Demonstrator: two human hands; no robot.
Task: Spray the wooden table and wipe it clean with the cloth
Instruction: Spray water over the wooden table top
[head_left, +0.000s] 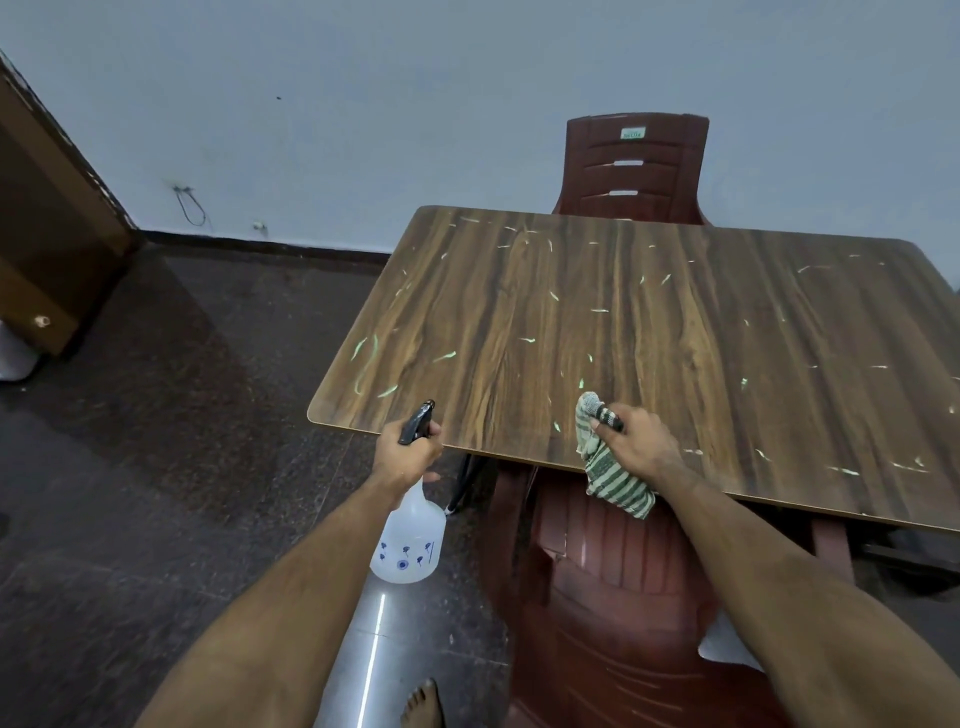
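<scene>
At the bottom middle of the frame, the left hand (408, 447) grips the spray bottle (410, 540) and the right hand (636, 436) clutches the cloth (613, 478), so spraying the scratched table (623, 322) probably comes next.

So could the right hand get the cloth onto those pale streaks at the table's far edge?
Probably, by leaning in: the right hand already holds the cloth at the table's near edge, and nothing stands between.

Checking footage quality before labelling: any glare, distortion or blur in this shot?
Head view: dim, even light; a bright streak of glare on the floor tile; wide-angle lens bows the wooden table edges; spray bottle and striped cloth stay sharp.
</scene>
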